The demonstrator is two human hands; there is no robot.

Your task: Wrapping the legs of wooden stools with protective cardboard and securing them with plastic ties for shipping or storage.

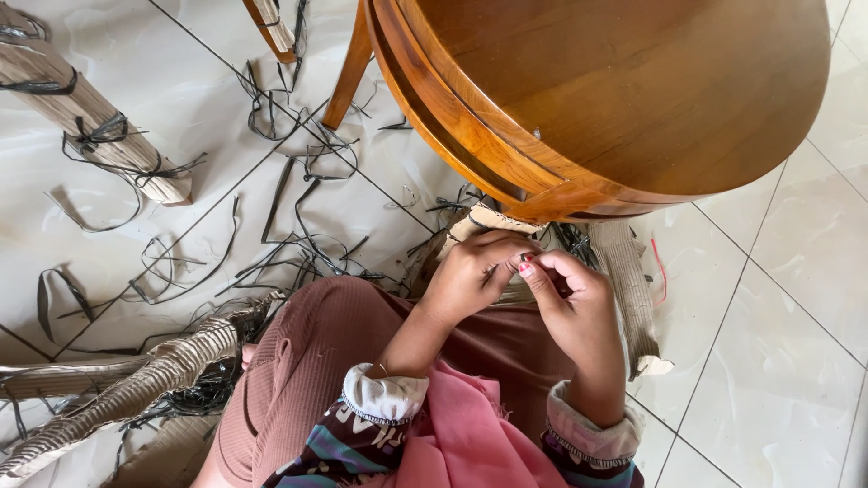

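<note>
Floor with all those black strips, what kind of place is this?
Probably a furniture workshop or packing spot. Corrugated cardboard wraps, cut black straps on the tiled floor, and a round wooden table above the left hand and right hand.

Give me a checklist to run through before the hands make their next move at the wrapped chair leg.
1. Left hand on the cardboard wrap: ok.
2. Right hand meeting the left at the fingertips: ok.
3. Something pinched between them: cannot tell, too small.
4. Wooden chair standing above the work: ok.
5. Tiled floor free of litter: not ok, black strap scraps lie scattered.
</note>
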